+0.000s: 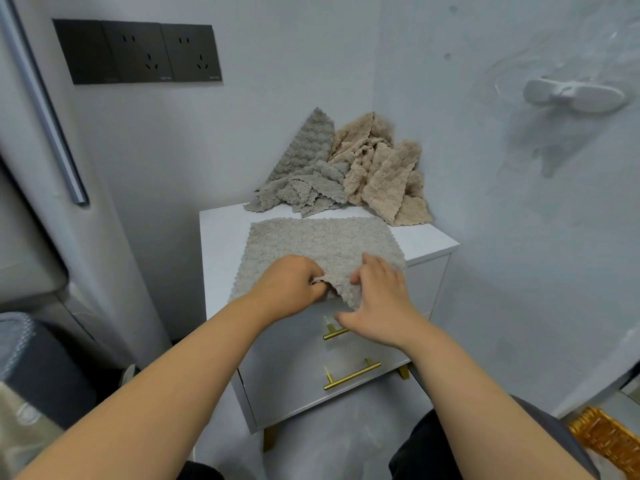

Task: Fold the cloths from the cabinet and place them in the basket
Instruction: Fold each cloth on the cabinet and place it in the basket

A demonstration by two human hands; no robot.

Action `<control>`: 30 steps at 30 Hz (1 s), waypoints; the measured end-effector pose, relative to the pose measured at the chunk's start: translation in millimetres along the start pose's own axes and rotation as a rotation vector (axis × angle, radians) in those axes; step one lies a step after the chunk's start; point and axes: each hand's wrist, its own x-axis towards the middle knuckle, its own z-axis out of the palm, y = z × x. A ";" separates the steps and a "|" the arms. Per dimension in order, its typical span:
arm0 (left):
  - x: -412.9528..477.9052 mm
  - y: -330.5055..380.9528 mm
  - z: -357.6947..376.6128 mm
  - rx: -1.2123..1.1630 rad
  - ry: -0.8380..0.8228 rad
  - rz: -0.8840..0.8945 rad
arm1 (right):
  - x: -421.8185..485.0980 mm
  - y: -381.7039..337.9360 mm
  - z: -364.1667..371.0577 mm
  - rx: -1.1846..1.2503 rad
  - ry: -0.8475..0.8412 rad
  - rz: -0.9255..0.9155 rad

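Directly beyond both hands, the flat grey cloth (pixel 322 251) lies on the cabinet (pixel 221 237) top, long axis running left to right. The left hand (pixel 287 285) pinches its near edge; the right hand (pixel 377 306) rests open beside, equally near. No legible writing shows.
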 end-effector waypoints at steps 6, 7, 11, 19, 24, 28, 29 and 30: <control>10.2 2.0 -18.7 -0.024 -0.117 -0.038 | 4.2 9.8 -10.3 -0.099 0.371 -0.037; 13.4 2.6 -23.6 -0.024 -0.164 -0.039 | 3.5 11.6 -14.4 -0.071 0.426 -0.017; 27.6 8.8 -47.7 0.064 -0.285 -0.082 | 8.3 14.3 -35.8 0.089 0.544 0.056; 34.4 -33.9 -78.1 -0.074 -0.349 -0.293 | 49.0 18.6 -59.5 0.469 0.466 0.244; 30.3 -75.8 -69.2 -0.384 -0.013 -0.444 | 81.1 25.4 -61.2 0.534 0.379 0.298; 27.9 -100.7 -59.5 -0.763 0.176 -0.480 | 92.6 33.1 -64.7 0.559 0.299 0.298; 27.3 -101.6 -57.4 -0.830 0.169 -0.475 | 94.6 34.8 -65.2 0.566 0.270 0.293; 26.4 -101.7 -54.6 -0.900 0.134 -0.473 | 95.8 36.5 -65.6 0.576 0.237 0.288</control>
